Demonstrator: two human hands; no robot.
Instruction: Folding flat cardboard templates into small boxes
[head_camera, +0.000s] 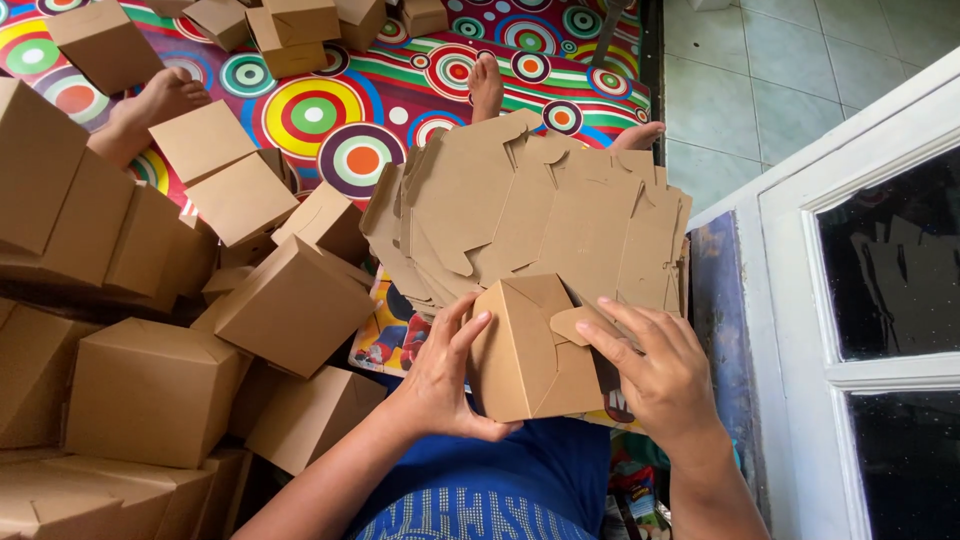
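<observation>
Head view shows a small brown box (525, 350) held over the lap at about 6 o'clock, just below a stack of flat blanks (540, 215) lying toward 12 o'clock. The left hand (440, 375) grasps the box's left wall, fingers wrapped round it, while the right hand (655, 365) lies at its 3 o'clock side, fingers (615, 335) pressed flat on the rounded top flap (572, 323), grasping nothing. Finished boxes (290, 305) pile up toward 9 o'clock on the patterned mat (400, 90).
</observation>
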